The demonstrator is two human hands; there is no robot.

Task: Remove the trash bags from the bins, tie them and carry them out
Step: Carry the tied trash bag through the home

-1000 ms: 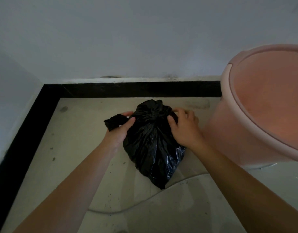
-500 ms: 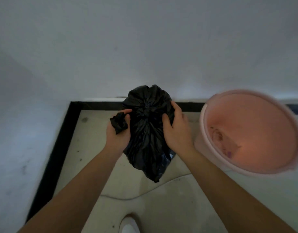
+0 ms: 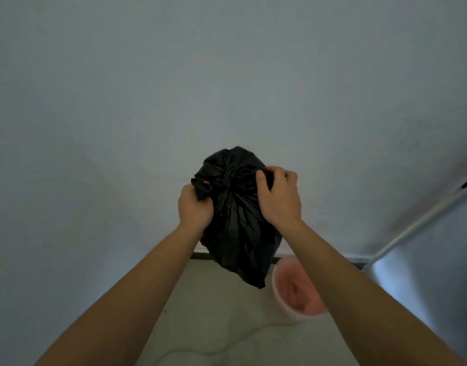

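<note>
A pale wall [image 3: 227, 75] fills most of the frame. At centre I hold a black trash bag [image 3: 237, 228] in the air, gathered at its top. A pink bin [image 3: 301, 299] stands on the floor [image 3: 213, 313], lower right of the bag. My right hand [image 3: 278, 199] grips the bag's upper right. My left hand [image 3: 194, 207] pinches a loose end at its upper left.

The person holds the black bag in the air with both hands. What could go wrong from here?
1. The left hand grips only a short tail beside the knot; if the knot is loose, it may open and spill.
2. The right hand fingers pinch thin plastic on the black bag, which might tear under the load.
</note>
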